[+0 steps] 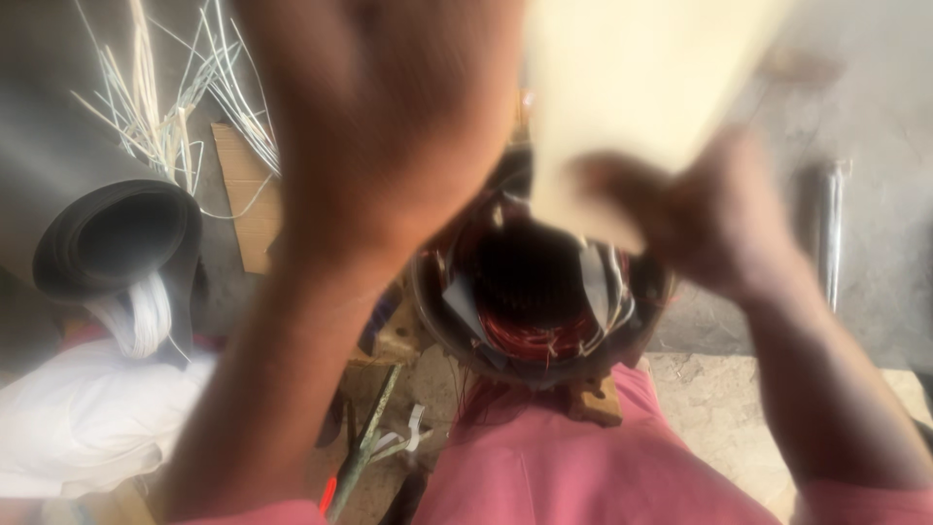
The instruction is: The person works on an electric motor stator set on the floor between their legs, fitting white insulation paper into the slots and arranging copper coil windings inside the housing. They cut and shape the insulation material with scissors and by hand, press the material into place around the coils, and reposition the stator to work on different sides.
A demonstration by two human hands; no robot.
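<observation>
Both my hands are raised close to the camera and are blurred. My right hand (700,219) pinches the lower edge of a pale cream sheet (632,87) that fills the upper right. My left hand (379,107) is lifted beside that sheet; whether it touches the sheet is unclear. Below and behind the hands sits a round motor stator (535,311) with reddish copper windings and pale insulation strips in its slots. It rests on wooden blocks (593,399) in front of my pink-clothed lap (564,467).
A black rolled sheet (117,238) lies at left with white strips spilling out. Loose white strips (175,107) and a cardboard piece (248,194) lie on the grey floor. A white cloth bundle (87,418) is at lower left. A metal rod (834,233) lies at right.
</observation>
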